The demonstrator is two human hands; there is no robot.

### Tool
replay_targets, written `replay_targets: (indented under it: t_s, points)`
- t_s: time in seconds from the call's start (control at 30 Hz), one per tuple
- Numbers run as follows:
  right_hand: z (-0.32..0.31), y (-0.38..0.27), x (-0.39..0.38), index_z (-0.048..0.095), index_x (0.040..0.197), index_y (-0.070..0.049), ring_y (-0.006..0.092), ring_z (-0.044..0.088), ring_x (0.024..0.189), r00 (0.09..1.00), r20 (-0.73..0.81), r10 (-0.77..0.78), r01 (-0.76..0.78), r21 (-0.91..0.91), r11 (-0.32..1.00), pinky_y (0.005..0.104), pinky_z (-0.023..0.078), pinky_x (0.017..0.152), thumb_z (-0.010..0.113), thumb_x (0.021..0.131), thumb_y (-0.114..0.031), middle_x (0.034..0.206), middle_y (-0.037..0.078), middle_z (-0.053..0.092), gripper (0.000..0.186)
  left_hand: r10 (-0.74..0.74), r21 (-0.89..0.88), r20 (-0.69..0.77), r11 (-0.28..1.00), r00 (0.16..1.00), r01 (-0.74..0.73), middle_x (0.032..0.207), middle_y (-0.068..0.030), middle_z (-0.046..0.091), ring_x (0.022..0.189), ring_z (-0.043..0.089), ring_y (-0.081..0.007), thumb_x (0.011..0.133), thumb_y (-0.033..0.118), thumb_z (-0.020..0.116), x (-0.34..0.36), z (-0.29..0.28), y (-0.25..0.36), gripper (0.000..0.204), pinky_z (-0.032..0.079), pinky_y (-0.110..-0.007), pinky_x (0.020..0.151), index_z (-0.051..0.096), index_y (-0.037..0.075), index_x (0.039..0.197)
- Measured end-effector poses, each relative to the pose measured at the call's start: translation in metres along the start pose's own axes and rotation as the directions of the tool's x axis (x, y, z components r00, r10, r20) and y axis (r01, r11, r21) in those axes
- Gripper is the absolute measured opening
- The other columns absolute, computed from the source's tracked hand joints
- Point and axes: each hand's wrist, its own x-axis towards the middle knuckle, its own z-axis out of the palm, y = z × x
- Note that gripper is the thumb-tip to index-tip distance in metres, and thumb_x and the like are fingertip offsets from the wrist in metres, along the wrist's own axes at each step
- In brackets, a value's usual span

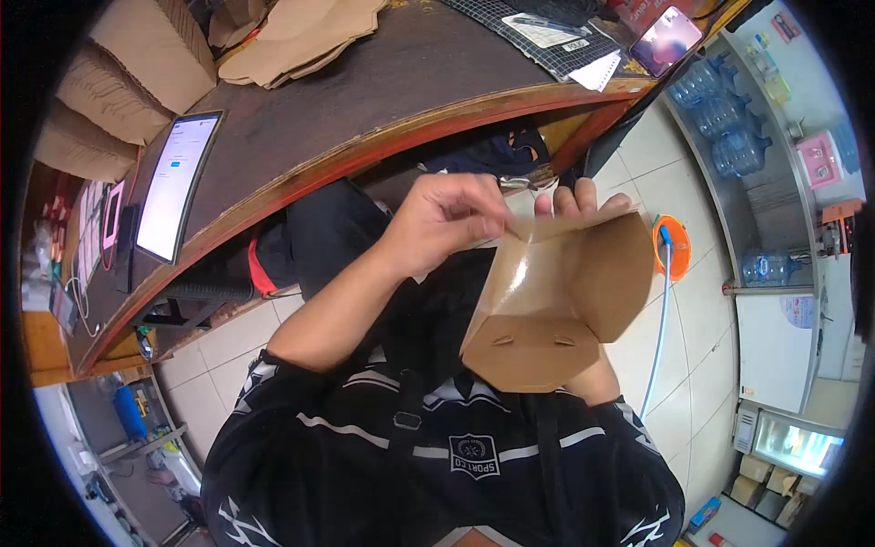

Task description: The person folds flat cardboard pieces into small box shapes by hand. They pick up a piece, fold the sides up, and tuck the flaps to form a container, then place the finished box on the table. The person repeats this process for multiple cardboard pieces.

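Observation:
A brown kraft cardboard food box [538, 273], partly folded, is held in front of my chest with its glossy inside facing up. Its near flap [533, 351] spreads outward and has two small slits. My left hand [451, 219] is closed, thumb and fingers pinching the box's far-left corner. Behind the box, my right hand [583, 198] supports it from outside; its fingertips show over the far edge, while the palm is hidden by the cardboard.
A dark desk [365, 100] with a reddish edge curves across the far side. On it are flat cardboard blanks [305, 41], brown cartons [150, 55], a lit screen [178, 187], a cutting mat [556, 41] and a phone [667, 41]. An orange bucket [677, 260] stands at right.

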Motion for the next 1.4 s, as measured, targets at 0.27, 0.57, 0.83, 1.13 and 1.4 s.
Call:
replay_targets:
  t_s: [0.27, 0.57, 0.83, 1.13, 1.4]
  points:
    - [0.01, -0.03, 0.007, 0.048, 0.137, -0.012, 0.0272, 0.056, 0.117, 0.985, -0.154, 0.075, -0.076, -0.001, 0.997, 0.0532, 0.051, 0.107, 0.068, 0.1, -0.04, 0.119, 0.01, 0.055, 0.051, 0.094, 0.063, -0.244, 0.995, 0.965, -0.081, 0.097, -0.0049, 0.064, 0.092, 0.068, -0.013, 0.097, -0.002, 0.07, 0.0, 0.004, 0.013, 0.004, 0.059, -0.028, 0.082, 0.07, -0.002, 0.101]
    - [0.079, -0.077, 0.055, 0.057, 0.136, -0.009, 0.029, 0.066, 0.112, 0.922, 0.128, 0.365, 0.285, -0.863, -0.418, 0.0435, 0.054, 0.093, 0.088, 0.074, -0.019, 0.119, 0.012, 0.067, 0.07, -0.048, -0.184, -0.279, 0.983, 0.959, -0.004, 0.128, -0.0125, 0.06, 0.129, 0.06, -0.0292, 0.111, 0.02, 0.05, -0.01, 0.002, 0.011, 0.015, 0.054, -0.044, 0.105, 0.051, 0.008, 0.12]
    - [0.079, -0.042, 0.058, 0.056, 0.117, -0.01, 0.0307, 0.066, 0.104, 0.975, -0.037, 0.22, 0.108, -0.784, -0.611, 0.0453, 0.055, 0.08, 0.088, 0.072, -0.018, 0.109, 0.008, 0.067, 0.057, 0.007, -0.09, -0.313, 0.995, 0.95, -0.037, 0.155, -0.0268, 0.044, 0.143, 0.046, -0.0452, 0.113, 0.021, 0.041, -0.013, 0.011, 0.009, 0.011, 0.046, -0.056, 0.114, 0.044, 0.012, 0.118]
    - [0.077, -0.023, 0.016, 0.068, 0.123, -0.001, 0.0367, 0.064, 0.109, 0.844, 0.142, 0.517, 0.331, -0.897, -0.294, 0.0438, 0.051, 0.096, 0.062, 0.086, 0.008, 0.121, 0.02, 0.065, 0.038, 0.321, 0.142, -0.366, 0.947, 0.873, -0.289, 0.159, -0.0364, 0.033, 0.146, 0.038, -0.0537, 0.112, 0.02, 0.04, -0.017, 0.009, 0.006, 0.012, 0.04, -0.059, 0.116, 0.044, 0.015, 0.122]
    - [0.077, -0.019, 0.019, 0.043, 0.153, 0.002, 0.0429, 0.061, 0.123, 0.683, -0.092, 0.725, 0.206, -0.928, -0.311, 0.0459, 0.05, 0.101, 0.06, 0.092, 0.0, 0.14, 0.027, 0.057, 0.064, 0.255, 0.066, -0.295, 0.967, 0.921, -0.247, 0.154, -0.0368, 0.04, 0.145, 0.043, -0.0474, 0.114, 0.021, 0.034, -0.024, 0.014, 0.0, 0.016, 0.036, -0.055, 0.119, 0.042, 0.011, 0.122]
